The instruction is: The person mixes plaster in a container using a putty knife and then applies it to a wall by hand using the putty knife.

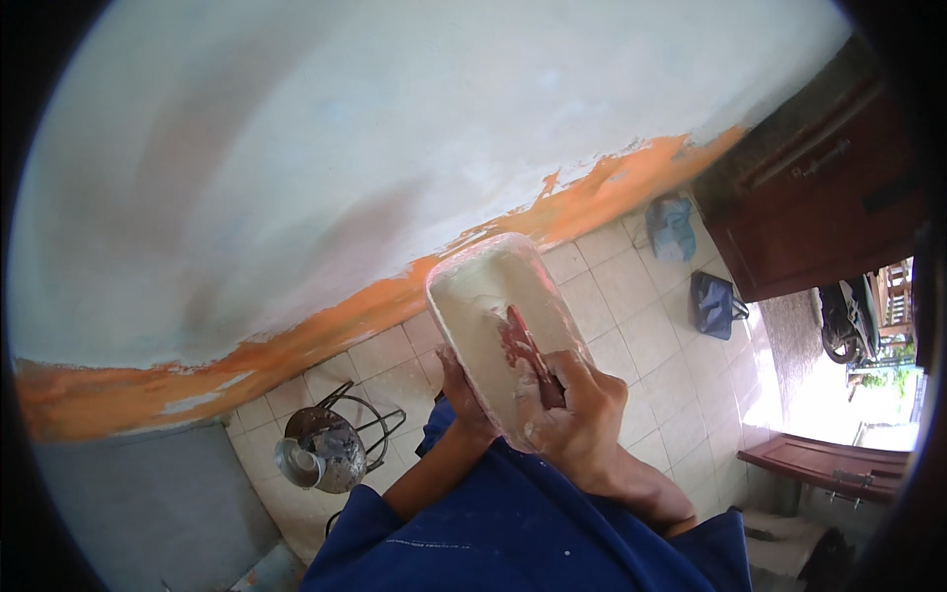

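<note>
My left hand [464, 400] grips from below a long rectangular tray [472, 286], its rim pinkish and its inside smeared with white putty. My right hand [577, 419] is closed on the handle of a red putty knife [518, 340], whose blade lies inside the tray against the white putty. Both forearms come up from blue sleeves at the lower edge. The tray is held close to a wall [345, 148] coated in white, with a band of orange paint [326, 321] left along its base.
A metal stool [345, 434] stands on the beige tiled floor [641, 326] by the wall, carrying a putty-smeared tin can [301, 464]. Two blue bags [672, 227] [712, 304] lie near a dark wooden door [829, 187]. A motorbike [843, 321] stands outside the doorway at right.
</note>
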Demonstrator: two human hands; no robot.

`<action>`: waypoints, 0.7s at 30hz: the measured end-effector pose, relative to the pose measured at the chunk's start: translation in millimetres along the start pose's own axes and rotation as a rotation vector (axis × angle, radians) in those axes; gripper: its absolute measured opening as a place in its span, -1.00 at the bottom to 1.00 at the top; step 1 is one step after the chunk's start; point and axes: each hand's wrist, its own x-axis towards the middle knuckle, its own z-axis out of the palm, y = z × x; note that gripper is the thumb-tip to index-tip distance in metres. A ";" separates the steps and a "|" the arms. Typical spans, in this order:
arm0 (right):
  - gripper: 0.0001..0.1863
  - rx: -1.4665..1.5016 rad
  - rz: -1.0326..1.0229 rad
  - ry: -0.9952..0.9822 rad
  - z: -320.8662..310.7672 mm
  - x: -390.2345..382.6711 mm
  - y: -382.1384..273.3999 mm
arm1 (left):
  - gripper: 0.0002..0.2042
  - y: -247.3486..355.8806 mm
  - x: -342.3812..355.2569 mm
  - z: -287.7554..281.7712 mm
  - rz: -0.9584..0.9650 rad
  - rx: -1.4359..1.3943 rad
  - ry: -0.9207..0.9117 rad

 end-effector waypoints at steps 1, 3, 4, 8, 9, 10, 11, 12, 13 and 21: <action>-0.81 0.029 -0.001 0.023 3.2 -0.6 0.1 | -0.32 -0.8 2.6 2.4 0.000 0.000 0.003; -0.85 0.032 0.061 0.129 5.3 6.2 -2.2 | -0.34 -2.9 6.4 9.4 0.000 0.000 0.009; -0.85 0.038 0.089 0.176 6.4 10.9 -2.8 | -0.31 -3.5 5.5 8.3 0.012 0.018 0.088; -0.80 0.001 0.060 0.256 -12.0 22.5 -4.4 | -0.25 -4.4 3.6 10.9 0.013 0.056 0.342; -0.79 0.009 0.056 0.248 -15.4 21.6 -3.0 | -0.27 -4.0 3.7 10.4 0.011 0.027 0.305; -0.78 0.016 0.052 0.241 -18.1 20.5 -3.3 | -0.29 -4.1 4.3 10.1 0.006 -0.001 0.268; -0.82 0.026 0.101 0.184 -19.3 16.4 -6.8 | -0.33 -4.0 4.8 4.4 0.012 -0.058 0.147; -0.83 0.021 0.051 0.113 -15.1 12.0 -4.9 | -0.36 -3.9 4.6 -2.4 0.018 -0.115 0.026; -0.84 0.011 0.009 0.054 -10.5 6.9 -1.2 | -0.36 -5.3 3.1 -10.3 0.016 -0.129 -0.005; -0.86 -0.078 -0.087 0.107 -4.2 25.5 8.2 | -0.27 -4.3 3.2 9.9 0.067 0.088 0.327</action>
